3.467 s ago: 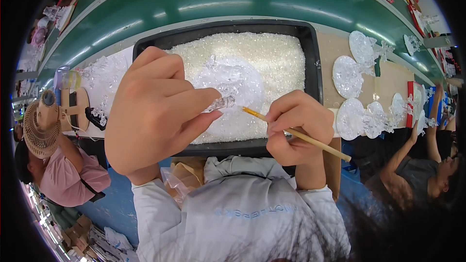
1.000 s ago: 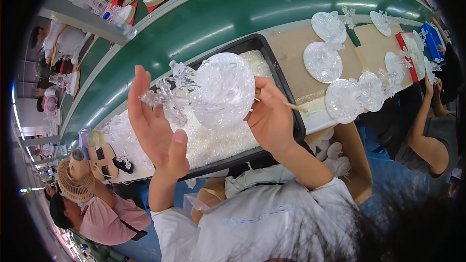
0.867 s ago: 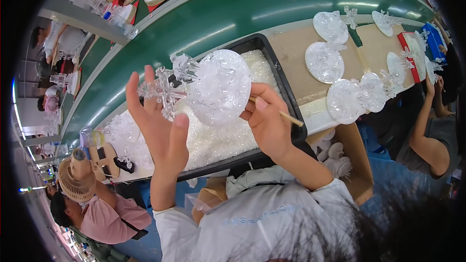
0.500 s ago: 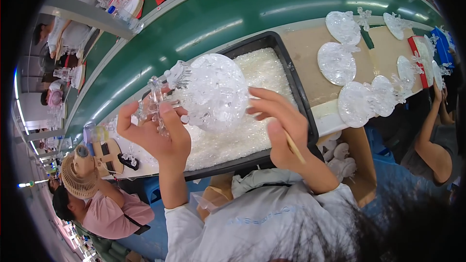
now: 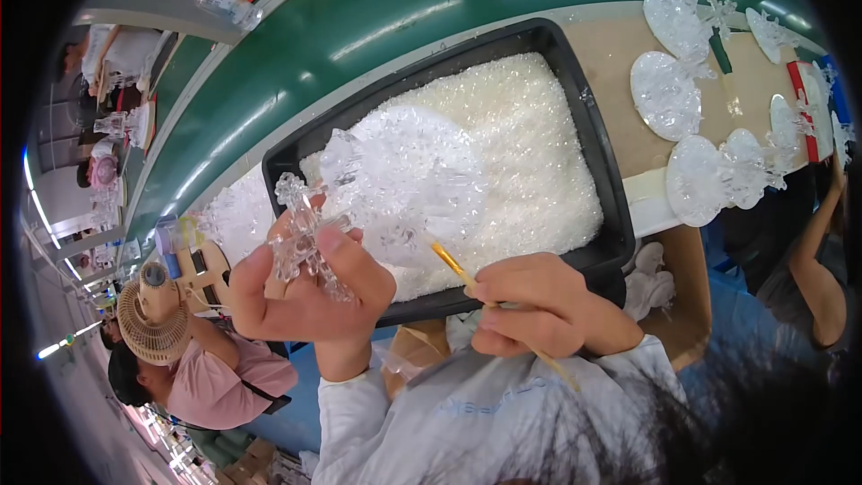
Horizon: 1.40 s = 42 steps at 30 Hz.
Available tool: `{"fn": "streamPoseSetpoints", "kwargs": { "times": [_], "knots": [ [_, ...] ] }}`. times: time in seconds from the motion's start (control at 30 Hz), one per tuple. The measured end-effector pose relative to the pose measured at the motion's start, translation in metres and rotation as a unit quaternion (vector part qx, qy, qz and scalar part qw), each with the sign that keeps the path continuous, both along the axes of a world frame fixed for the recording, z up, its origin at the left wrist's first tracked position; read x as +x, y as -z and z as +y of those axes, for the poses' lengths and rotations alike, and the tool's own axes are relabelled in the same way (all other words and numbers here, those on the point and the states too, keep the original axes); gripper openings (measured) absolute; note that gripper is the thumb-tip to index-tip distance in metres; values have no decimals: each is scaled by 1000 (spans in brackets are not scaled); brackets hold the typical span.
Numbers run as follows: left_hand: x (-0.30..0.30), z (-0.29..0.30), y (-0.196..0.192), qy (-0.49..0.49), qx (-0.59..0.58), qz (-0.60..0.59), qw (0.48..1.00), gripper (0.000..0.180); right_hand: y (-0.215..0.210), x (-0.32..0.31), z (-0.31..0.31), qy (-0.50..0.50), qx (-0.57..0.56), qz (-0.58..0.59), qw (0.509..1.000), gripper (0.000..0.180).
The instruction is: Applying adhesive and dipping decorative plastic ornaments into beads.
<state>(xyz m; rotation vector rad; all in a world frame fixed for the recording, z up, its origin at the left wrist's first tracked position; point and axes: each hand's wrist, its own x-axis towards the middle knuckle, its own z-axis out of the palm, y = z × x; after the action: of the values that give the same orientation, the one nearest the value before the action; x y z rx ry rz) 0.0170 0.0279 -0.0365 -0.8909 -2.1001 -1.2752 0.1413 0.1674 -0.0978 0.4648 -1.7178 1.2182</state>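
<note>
My left hand (image 5: 328,296) is closed around the clear, cross-like end of a transparent plastic ornament (image 5: 303,232). The ornament's round, glittery base (image 5: 440,157) is held tilted over a black tray (image 5: 588,117) filled with white sparkling flakes (image 5: 548,171). A thin wooden paintbrush (image 5: 458,271) is pinched in my right hand (image 5: 539,301), its golden bristle end pointing up and left. The bristles are close to the base's lower edge; I cannot tell whether they touch it.
Several similar clear ornaments (image 5: 666,97) lie on the brown board to the right. Behind the tray runs a green conveyor belt (image 5: 395,45). A beige fan (image 5: 153,314) is at the left, near a person in pink. Another person's arm (image 5: 824,283) shows at the far right.
My right hand has left the base's rim and moved down, turning the paintbrush so its bristles point at the ornament. My left hand, still gripping the ornament, is slightly lower. The view has shifted.
</note>
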Motion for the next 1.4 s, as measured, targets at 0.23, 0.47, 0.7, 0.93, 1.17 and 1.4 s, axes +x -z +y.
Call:
{"fn": "streamPoseSetpoints", "kwargs": {
  "times": [0.23,0.47,0.7,0.93,1.17,1.4],
  "knots": [
    [4,2,-2,-11,24,54,998,49,1,-7,-7,6,-39,52,998,20],
    [6,4,-4,-10,49,32,998,53,-1,-7,-6,19,-3,65,998,18],
    [5,8,-2,-35,54,34,997,53,-2,3,1,0,25,36,999,25],
    [3,8,-4,-64,25,44,997,48,-3,1,0,1,20,34,999,23],
    [2,7,-4,-39,37,52,997,51,-2,-2,-2,-1,28,39,999,21],
    [2,7,-2,-40,46,49,997,50,-3,-1,0,-9,30,52,998,20]
  ]
}}
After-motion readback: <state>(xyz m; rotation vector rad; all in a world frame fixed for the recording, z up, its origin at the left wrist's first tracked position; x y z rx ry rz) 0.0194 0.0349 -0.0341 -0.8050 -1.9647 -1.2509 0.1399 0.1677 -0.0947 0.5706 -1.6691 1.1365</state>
